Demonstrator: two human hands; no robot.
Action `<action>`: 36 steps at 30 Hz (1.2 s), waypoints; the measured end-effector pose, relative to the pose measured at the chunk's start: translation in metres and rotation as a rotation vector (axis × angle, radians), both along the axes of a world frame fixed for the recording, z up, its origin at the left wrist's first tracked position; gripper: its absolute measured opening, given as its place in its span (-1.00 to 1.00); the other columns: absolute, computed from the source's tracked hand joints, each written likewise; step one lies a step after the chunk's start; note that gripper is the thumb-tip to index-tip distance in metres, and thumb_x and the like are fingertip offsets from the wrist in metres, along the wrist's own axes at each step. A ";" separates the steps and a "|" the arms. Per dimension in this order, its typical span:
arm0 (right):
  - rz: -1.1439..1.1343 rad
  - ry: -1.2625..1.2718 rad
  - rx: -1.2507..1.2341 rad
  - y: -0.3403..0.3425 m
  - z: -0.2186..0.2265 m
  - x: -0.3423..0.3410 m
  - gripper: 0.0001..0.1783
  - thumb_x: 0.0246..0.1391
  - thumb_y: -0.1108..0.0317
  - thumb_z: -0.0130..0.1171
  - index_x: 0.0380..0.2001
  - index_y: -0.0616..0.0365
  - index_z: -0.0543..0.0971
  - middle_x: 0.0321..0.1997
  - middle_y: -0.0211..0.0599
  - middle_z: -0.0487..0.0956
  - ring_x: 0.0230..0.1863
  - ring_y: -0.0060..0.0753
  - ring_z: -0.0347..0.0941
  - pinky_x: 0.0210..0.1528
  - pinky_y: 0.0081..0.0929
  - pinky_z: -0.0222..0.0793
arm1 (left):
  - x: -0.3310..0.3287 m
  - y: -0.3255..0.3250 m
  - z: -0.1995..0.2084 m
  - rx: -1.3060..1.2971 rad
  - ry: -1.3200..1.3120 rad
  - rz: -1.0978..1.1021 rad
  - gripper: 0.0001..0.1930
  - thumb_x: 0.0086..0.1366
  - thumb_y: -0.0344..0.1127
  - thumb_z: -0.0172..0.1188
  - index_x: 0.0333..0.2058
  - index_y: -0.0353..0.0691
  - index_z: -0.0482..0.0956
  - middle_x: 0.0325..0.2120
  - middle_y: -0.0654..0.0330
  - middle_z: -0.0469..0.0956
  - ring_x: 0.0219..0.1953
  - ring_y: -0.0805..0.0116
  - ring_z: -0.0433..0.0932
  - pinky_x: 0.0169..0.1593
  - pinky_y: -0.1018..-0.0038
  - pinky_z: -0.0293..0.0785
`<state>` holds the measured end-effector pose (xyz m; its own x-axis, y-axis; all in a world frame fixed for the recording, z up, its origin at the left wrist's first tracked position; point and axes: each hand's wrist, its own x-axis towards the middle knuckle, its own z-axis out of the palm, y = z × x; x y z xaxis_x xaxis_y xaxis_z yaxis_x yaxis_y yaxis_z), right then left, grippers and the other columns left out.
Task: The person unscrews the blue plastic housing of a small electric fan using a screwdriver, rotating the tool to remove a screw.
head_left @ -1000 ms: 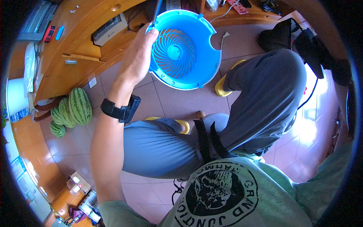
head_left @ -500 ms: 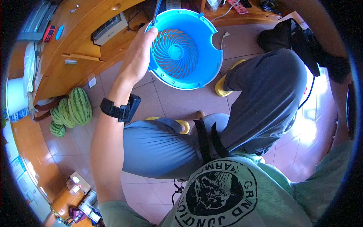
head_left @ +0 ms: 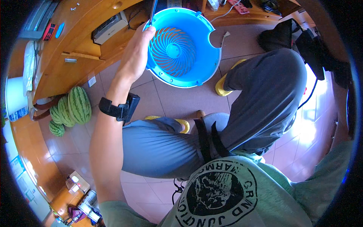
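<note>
My left hand (head_left: 134, 56) grips the left rim of a round blue plastic housing (head_left: 204, 66), its thumb over the edge. The housing has a white outer edge, a spiral slotted grille in its base and a rounded notch on its right side. A thin dark rod (head_left: 153, 13) comes in from the top edge and ends near my left thumb; what holds it is out of the picture. At the dim upper right rim is my right hand (head_left: 325, 19), beyond a black wrist strap. Its fingers do not show.
A wooden desk (head_left: 85, 53) with a box on its shelf curves along the left and top. Several watermelons (head_left: 79, 105) lie on the tiled floor. A black bag-like object (head_left: 276, 36) lies at the upper right, past my knee. A white plug (head_left: 226, 34) rests by the housing.
The blue housing and my left hand have shifted slightly left and up. The black strap and dim right arm at the upper right have moved up and outward.
</note>
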<state>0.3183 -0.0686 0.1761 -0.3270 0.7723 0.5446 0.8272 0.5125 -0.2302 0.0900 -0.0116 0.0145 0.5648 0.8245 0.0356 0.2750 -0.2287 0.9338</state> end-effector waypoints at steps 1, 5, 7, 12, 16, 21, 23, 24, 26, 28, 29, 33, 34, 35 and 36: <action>0.295 -0.173 0.382 0.004 -0.004 0.003 -0.64 0.30 0.16 0.12 -0.35 0.31 0.59 -0.56 -0.13 0.58 -0.68 -0.33 0.47 -0.57 -0.42 0.45 | 0.001 0.001 0.001 0.003 0.013 -0.012 -0.41 0.52 0.07 -0.18 0.22 -0.35 0.39 0.09 0.05 0.51 0.13 0.33 0.46 0.26 0.40 0.27; 0.248 -0.379 0.076 0.013 0.024 0.011 -0.68 0.29 0.20 0.09 -0.28 0.31 0.58 -0.50 -0.11 0.59 -0.62 -0.28 0.50 -0.50 -0.39 0.49 | 0.000 -0.001 0.005 -0.050 0.010 -0.005 -0.41 0.52 0.06 -0.18 0.21 -0.36 0.39 0.08 0.05 0.51 0.13 0.33 0.47 0.26 0.39 0.27; 0.219 -0.515 -0.126 0.013 0.036 0.004 -0.70 0.28 0.23 0.07 -0.23 0.31 0.56 -0.46 -0.09 0.59 -0.59 -0.25 0.52 -0.46 -0.37 0.52 | -0.005 0.001 0.003 -0.038 0.017 -0.014 -0.41 0.52 0.06 -0.19 0.22 -0.36 0.39 0.09 0.05 0.51 0.12 0.34 0.47 0.26 0.40 0.28; -0.288 -0.195 -0.256 -0.002 0.034 -0.045 -0.65 0.32 0.16 0.10 -0.25 0.30 0.60 -0.51 -0.11 0.59 -0.57 -0.30 0.52 -0.45 -0.42 0.50 | 0.002 0.003 -0.003 -0.069 -0.015 -0.044 -0.41 0.52 0.05 -0.19 0.22 -0.36 0.38 0.10 0.04 0.50 0.14 0.34 0.46 0.26 0.40 0.28; 0.293 -0.201 0.285 0.011 0.002 -0.003 -0.60 0.31 0.10 0.10 -0.28 0.30 0.60 -0.56 -0.14 0.55 -0.62 -0.31 0.49 -0.51 -0.40 0.47 | 0.000 0.001 0.002 -0.030 0.019 -0.026 -0.39 0.52 0.07 -0.19 0.23 -0.36 0.38 0.12 0.03 0.49 0.16 0.32 0.45 0.27 0.39 0.27; -0.034 -0.447 -0.111 0.006 0.029 -0.005 -0.64 0.31 0.17 0.09 -0.35 0.29 0.60 -0.59 -0.15 0.56 -0.64 -0.34 0.50 -0.51 -0.47 0.49 | 0.006 -0.002 0.004 -0.027 0.004 -0.023 -0.39 0.52 0.08 -0.19 0.23 -0.36 0.38 0.13 0.02 0.49 0.15 0.32 0.45 0.27 0.38 0.28; -0.120 -0.451 -0.119 -0.002 0.032 -0.018 -0.65 0.33 0.19 0.08 -0.37 0.29 0.60 -0.59 -0.16 0.57 -0.65 -0.38 0.50 -0.53 -0.51 0.48 | 0.007 0.001 0.002 -0.045 -0.011 -0.033 -0.38 0.51 0.08 -0.19 0.23 -0.35 0.38 0.13 0.02 0.49 0.15 0.32 0.46 0.27 0.38 0.28; -0.213 -0.165 -0.250 -0.011 0.033 -0.029 -0.62 0.33 0.17 0.08 -0.40 0.29 0.61 -0.62 -0.17 0.56 -0.66 -0.41 0.49 -0.55 -0.53 0.46 | 0.004 0.003 0.000 -0.059 0.001 -0.032 -0.38 0.51 0.08 -0.19 0.23 -0.35 0.38 0.12 0.02 0.49 0.15 0.32 0.46 0.26 0.38 0.29; -0.313 0.118 -0.378 -0.011 0.029 -0.023 -0.59 0.34 0.14 0.07 -0.43 0.29 0.61 -0.65 -0.18 0.55 -0.67 -0.43 0.49 -0.57 -0.55 0.44 | 0.006 0.003 -0.002 -0.074 0.007 -0.041 -0.39 0.51 0.08 -0.19 0.23 -0.35 0.39 0.12 0.03 0.50 0.15 0.32 0.46 0.26 0.37 0.30; 0.184 -0.133 -0.132 0.024 0.007 -0.008 -0.62 0.33 0.17 0.05 -0.39 0.30 0.60 -0.64 -0.19 0.54 -0.63 -0.38 0.54 -0.54 -0.50 0.49 | -0.022 0.001 0.002 -0.050 0.081 0.016 -0.39 0.52 0.09 -0.19 0.23 -0.34 0.39 0.10 0.04 0.51 0.13 0.32 0.47 0.25 0.38 0.31; 0.155 -0.266 -0.053 0.017 0.015 -0.001 -0.61 0.33 0.16 0.06 -0.38 0.31 0.60 -0.64 -0.18 0.54 -0.63 -0.37 0.53 -0.54 -0.50 0.49 | -0.008 0.002 0.001 -0.052 0.049 -0.018 -0.39 0.52 0.09 -0.19 0.23 -0.34 0.39 0.10 0.04 0.51 0.13 0.32 0.47 0.25 0.38 0.31; -0.124 -0.308 -0.229 0.002 0.031 -0.012 -0.57 0.33 0.12 0.07 -0.35 0.33 0.62 -0.62 -0.16 0.56 -0.65 -0.36 0.51 -0.56 -0.47 0.48 | 0.007 -0.001 0.000 -0.079 0.009 -0.048 -0.44 0.52 0.03 -0.16 0.22 -0.33 0.39 0.09 0.06 0.52 0.12 0.34 0.48 0.23 0.39 0.33; -0.181 -0.264 -0.276 0.001 0.033 -0.028 -0.56 0.33 0.10 0.07 -0.35 0.34 0.63 -0.62 -0.16 0.57 -0.65 -0.35 0.50 -0.57 -0.46 0.47 | 0.002 -0.002 0.002 -0.121 -0.043 -0.042 -0.45 0.52 0.01 -0.15 0.22 -0.32 0.39 0.09 0.06 0.52 0.12 0.35 0.48 0.22 0.40 0.33; -0.245 -0.222 -0.309 0.003 0.033 -0.042 -0.55 0.33 0.09 0.07 -0.34 0.35 0.63 -0.62 -0.15 0.57 -0.66 -0.35 0.49 -0.57 -0.46 0.47 | -0.005 -0.002 0.003 -0.121 -0.030 -0.027 -0.45 0.52 0.01 -0.15 0.22 -0.32 0.39 0.09 0.06 0.52 0.12 0.35 0.48 0.22 0.40 0.33; -0.428 -0.192 -0.368 -0.002 0.043 -0.050 -0.54 0.33 0.08 0.08 -0.33 0.36 0.64 -0.61 -0.15 0.58 -0.66 -0.35 0.49 -0.58 -0.45 0.47 | 0.011 -0.003 0.004 -0.161 -0.105 -0.071 -0.46 0.52 -0.01 -0.14 0.22 -0.32 0.39 0.08 0.07 0.52 0.11 0.37 0.47 0.22 0.41 0.33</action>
<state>0.2685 -0.0705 0.2189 -0.0113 0.9839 0.1784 0.9871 0.0394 -0.1549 0.1007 -0.0145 0.0182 0.6216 0.7827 -0.0321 0.1631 -0.0892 0.9826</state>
